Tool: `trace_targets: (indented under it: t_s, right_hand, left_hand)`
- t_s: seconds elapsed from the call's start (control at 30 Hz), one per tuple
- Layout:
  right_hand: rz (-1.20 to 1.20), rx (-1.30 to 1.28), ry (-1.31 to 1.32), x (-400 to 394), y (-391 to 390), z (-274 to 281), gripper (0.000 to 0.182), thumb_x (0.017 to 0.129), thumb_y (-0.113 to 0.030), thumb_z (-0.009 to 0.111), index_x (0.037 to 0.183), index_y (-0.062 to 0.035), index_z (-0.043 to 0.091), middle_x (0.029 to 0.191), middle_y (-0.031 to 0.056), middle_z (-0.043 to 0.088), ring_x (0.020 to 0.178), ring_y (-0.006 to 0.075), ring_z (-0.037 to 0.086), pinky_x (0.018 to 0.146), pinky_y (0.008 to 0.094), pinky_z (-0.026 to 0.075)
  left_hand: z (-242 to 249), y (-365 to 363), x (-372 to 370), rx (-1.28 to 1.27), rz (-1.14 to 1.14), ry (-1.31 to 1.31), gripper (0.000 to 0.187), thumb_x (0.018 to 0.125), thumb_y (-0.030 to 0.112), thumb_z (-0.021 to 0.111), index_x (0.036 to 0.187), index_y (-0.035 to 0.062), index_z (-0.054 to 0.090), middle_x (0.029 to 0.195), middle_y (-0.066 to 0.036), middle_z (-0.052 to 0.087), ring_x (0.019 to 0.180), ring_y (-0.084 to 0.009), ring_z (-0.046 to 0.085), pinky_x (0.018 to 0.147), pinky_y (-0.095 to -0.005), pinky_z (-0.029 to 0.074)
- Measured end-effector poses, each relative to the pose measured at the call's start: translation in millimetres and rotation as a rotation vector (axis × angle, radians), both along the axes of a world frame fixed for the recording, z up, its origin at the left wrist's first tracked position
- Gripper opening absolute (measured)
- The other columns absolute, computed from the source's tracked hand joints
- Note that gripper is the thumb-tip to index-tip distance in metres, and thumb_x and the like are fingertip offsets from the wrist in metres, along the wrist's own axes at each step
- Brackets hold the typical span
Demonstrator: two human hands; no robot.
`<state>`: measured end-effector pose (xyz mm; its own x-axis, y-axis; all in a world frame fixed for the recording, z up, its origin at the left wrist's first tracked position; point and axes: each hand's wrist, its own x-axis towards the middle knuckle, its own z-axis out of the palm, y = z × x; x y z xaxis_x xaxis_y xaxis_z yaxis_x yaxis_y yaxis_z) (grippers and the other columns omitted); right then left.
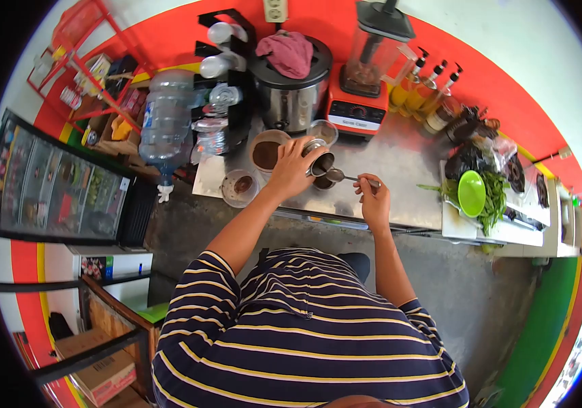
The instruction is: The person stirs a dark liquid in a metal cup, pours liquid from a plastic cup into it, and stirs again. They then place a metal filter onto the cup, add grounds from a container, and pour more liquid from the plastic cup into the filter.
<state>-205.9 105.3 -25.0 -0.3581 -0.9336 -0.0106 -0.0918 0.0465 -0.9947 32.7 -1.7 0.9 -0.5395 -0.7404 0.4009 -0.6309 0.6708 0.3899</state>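
My left hand (292, 168) is wrapped round a small metal cup (321, 162), tilted so its mouth faces right. With my right hand (374, 200) I grip the handle of a metal spoon (349, 178); its bowl is at the cup's mouth. Directly below is a container (323, 184) with dark brown contents, partly hidden by the cup and spoon. Left of my left hand stands a round tub (257, 139) of brown powder. Nearer the counter's front edge sits a clear tub (229, 198) with some brown matter in it. Behind the cup is another clear container (331, 130).
On the metal counter (400, 163) stand a steel urn (294, 105) with a pink cloth (287, 54) on top, a red-based blender (357, 112) and pump bottles (427, 92). A green bowl (471, 193) and leaves lie right. A water jug (167, 115) and glass-door fridge (56, 183) are left.
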Motion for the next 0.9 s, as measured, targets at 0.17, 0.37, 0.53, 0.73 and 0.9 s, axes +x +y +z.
trace_targets:
  t_s: [0.17,0.37,0.53,0.73,0.9]
  right_hand:
    - [0.043,0.036,0.055,4,-3,-3,0.021,0.112,-0.019,0.066,0.121,-0.0015,0.075,0.099,0.0079,0.081,0.085,0.0115,0.067,0.067,0.0278,0.051]
    - [0.178,0.079,0.162,7,-12,-12,0.023,0.111,-0.018,0.067,0.123,-0.0008,0.075,0.099,0.0094,0.081,0.084,0.0131,0.069,0.071,0.0301,0.054]
    - [0.228,0.12,0.196,5,-16,-11,0.023,0.109,-0.017,0.068,0.124,-0.001,0.075,0.099,0.0097,0.081,0.083,0.0143,0.07,0.072,0.031,0.054]
    - [0.181,0.062,0.359,-4,-21,-2,0.026,0.103,-0.017,0.076,0.125,-0.0023,0.076,0.101,0.0124,0.079,0.086,0.0194,0.071,0.076,0.0358,0.056]
    - [0.043,-0.165,0.835,-1,-29,30,0.032,0.095,-0.018,0.085,0.122,-0.0035,0.075,0.104,0.0142,0.072,0.088,0.0256,0.068,0.077,0.0414,0.055]
  left_hand:
    - [6,7,3,0.055,0.084,0.127,0.081,0.072,0.025,0.098,0.146,0.0248,0.065,0.152,-0.007,0.057,0.143,-0.0351,0.046,0.116,-0.0536,0.035]
    - [2,15,20,0.129,0.138,0.289,0.087,0.071,0.028,0.1,0.148,0.016,0.061,0.148,-0.008,0.061,0.139,-0.0355,0.05,0.116,-0.0535,0.035]
    - [11,23,47,0.143,0.123,0.399,0.086,0.073,0.023,0.099,0.149,0.0132,0.06,0.143,-0.009,0.064,0.133,-0.0356,0.055,0.115,-0.0498,0.04]
    - [19,41,77,0.194,0.169,0.453,0.081,0.074,0.02,0.098,0.146,0.01,0.061,0.142,-0.012,0.064,0.134,-0.036,0.056,0.116,-0.0474,0.043]
    - [11,56,115,0.196,0.274,0.539,0.082,0.072,0.017,0.099,0.144,0.0059,0.062,0.14,-0.014,0.065,0.134,-0.0352,0.06,0.116,-0.0461,0.046]
